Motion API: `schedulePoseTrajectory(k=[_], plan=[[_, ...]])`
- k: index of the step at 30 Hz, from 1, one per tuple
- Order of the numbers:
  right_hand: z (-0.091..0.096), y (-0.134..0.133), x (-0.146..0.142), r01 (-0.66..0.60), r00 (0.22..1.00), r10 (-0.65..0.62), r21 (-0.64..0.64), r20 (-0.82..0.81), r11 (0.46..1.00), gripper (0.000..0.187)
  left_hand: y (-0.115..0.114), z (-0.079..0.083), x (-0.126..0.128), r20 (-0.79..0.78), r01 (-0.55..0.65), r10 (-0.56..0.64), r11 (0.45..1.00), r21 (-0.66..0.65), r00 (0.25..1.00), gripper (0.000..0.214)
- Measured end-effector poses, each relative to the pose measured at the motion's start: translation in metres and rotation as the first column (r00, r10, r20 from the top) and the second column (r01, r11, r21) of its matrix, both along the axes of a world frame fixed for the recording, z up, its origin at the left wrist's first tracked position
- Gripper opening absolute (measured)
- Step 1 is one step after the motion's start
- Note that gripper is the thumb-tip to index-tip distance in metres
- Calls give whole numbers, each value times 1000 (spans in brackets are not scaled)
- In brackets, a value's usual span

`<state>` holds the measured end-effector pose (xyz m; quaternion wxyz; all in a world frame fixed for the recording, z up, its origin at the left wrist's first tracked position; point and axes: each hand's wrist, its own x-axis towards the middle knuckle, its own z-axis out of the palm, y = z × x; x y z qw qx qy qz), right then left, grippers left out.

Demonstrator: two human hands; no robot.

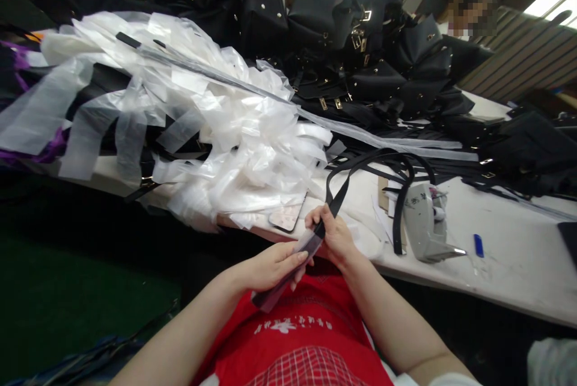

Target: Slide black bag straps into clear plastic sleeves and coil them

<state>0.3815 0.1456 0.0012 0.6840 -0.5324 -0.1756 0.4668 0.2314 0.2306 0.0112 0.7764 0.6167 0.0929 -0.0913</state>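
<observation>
A black bag strap (pixel 360 169) runs from the white table (pixel 518 254) down to my lap. Its near end sits inside a clear plastic sleeve (pixel 293 266). My left hand (pixel 270 266) is closed on the lower part of the sleeve, fingers pressed along it. My right hand (pixel 331 232) pinches the strap where it enters the sleeve's mouth. Both hands hover just off the table's front edge, above my red apron.
A heap of clear plastic sleeves (pixel 216 127) covers the table's left. Black handbags (pixel 342 19) and loose straps pile up behind. A phone (pixel 286 217), a grey tool (pixel 426 223) and a blue lighter (pixel 478 246) lie nearby. Another person sits at far right back.
</observation>
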Motion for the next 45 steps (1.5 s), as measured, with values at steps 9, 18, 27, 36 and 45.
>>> schedulePoseTrajectory(k=[9, 18, 27, 36, 45], plan=[[38, 7, 43, 161, 942, -97, 181, -321, 970, 35, 9, 7, -7, 26, 74, -80, 981, 179, 996, 45], [34, 17, 48, 179, 981, -163, 163, -106, 970, 49, 11, 18, -16, 26, 54, -58, 986, 156, 998, 46], [27, -1, -17, -305, 948, 305, -11, 97, 952, 49, 1, 14, -3, 75, -157, 143, 953, 258, 987, 55], [35, 6, 35, 104, 995, -103, 132, -9, 986, 55, 2, 9, -33, -36, -8, 22, 933, 360, 999, 48], [29, -3, -15, -272, 959, 277, 86, -52, 958, 53, -12, 5, -22, 26, -159, 160, 925, 344, 987, 50]])
